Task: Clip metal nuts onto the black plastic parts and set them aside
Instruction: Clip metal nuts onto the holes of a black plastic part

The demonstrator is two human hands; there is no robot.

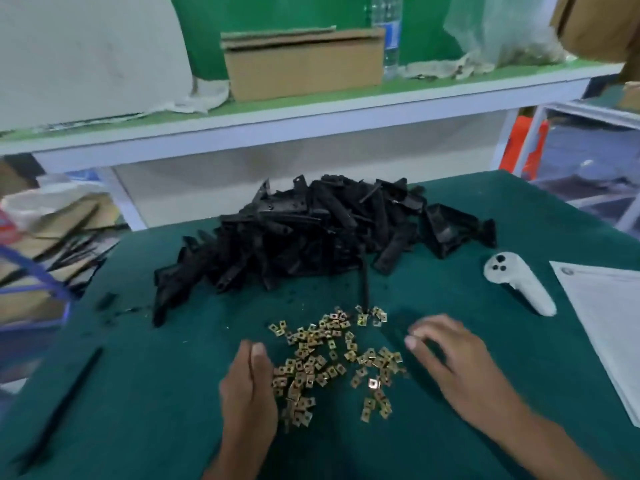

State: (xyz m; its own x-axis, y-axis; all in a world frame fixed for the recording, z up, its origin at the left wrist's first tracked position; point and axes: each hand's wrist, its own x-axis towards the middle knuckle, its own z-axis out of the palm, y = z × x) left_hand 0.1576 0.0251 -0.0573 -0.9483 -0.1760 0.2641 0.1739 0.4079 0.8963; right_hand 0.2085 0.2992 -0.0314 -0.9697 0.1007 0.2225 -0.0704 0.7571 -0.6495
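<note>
Green felt-covered table (166, 393), seen from above. Far centre: large heap of black plastic parts (311, 237), long and angular, piled loosely. Nearer, in the middle: scatter of small square brass-coloured metal nuts (329, 358), spread flat on the felt, just apart from the heap. Left hand (247, 393) set on its edge at the near left side of the nuts, fingers straight and together, touching the nuts, holding nothing. Right hand (450, 358) at the right edge of the scatter, fingers loosely spread and relaxed, gripping nothing; contact with the felt not clear. Right of that: white handheld controller (516, 285) lying flat, then white paper sheet (602, 320) at the table's right edge. Near left: one thin black strip (65, 400) lying alone. Far behind: brown cardboard box (304, 64) on a green-topped shelf (450, 86).
</note>
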